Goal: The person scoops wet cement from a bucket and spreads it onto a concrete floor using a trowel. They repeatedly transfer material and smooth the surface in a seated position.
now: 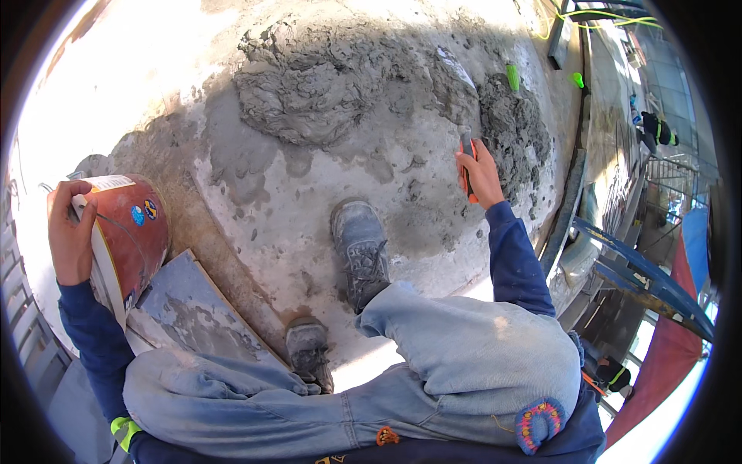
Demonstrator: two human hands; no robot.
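My right hand (482,175) grips the orange handle of a trowel (457,83) whose blade lies in a heap of wet grey mortar (516,133) on the concrete floor. A larger mound of mortar (309,85) sits farther left. My left hand (68,232) holds the rim of a red bucket (137,232) with stickers on its side. I crouch with both mortar-dusted shoes (360,247) on the floor, my knees in blue jeans.
A grey flat board (193,309) smeared with mortar lies beside the bucket. A raised edge (573,185) runs along the right, with blue metal bars (641,278) and a red sheet beyond. Another person in a reflective vest (657,128) stands far below at right.
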